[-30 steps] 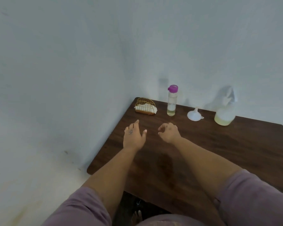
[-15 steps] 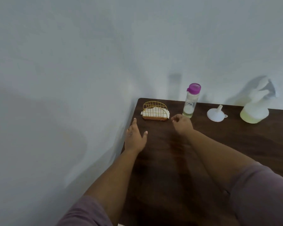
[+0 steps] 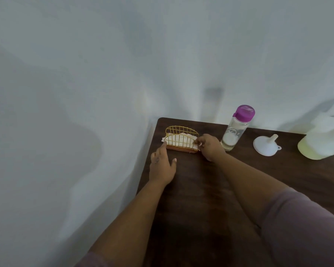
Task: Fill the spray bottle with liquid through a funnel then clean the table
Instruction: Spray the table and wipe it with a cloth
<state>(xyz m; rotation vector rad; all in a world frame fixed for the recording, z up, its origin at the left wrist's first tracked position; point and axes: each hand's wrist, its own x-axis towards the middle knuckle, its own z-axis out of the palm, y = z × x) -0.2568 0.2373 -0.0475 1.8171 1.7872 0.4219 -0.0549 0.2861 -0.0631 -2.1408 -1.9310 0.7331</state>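
A dark brown wooden counter (image 3: pixel 210 189) fills the lower right of the frame, its far corner pushed into a pale grey-white wall (image 3: pixel 85 74) that takes up the whole upper half and left side. Near that corner stands a gold wire napkin holder on a wooden base (image 3: pixel 181 138), with white napkins (image 3: pixel 176 139) tucked inside. My left hand (image 3: pixel 162 166) lies with fingers straight, the tips touching the holder's left end. My right hand (image 3: pixel 209 146) has its fingers curled at the holder's right end, pinching a napkin edge there.

Just right of that hand stands a clear bottle with a purple cap (image 3: pixel 237 128), a little liquid at its bottom. Further right a white plastic funnel (image 3: pixel 265 146) lies mouth-down. The translucent spray bottle holding yellowish liquid (image 3: pixel 322 143) sits at the right edge, blurred and partly cut off.
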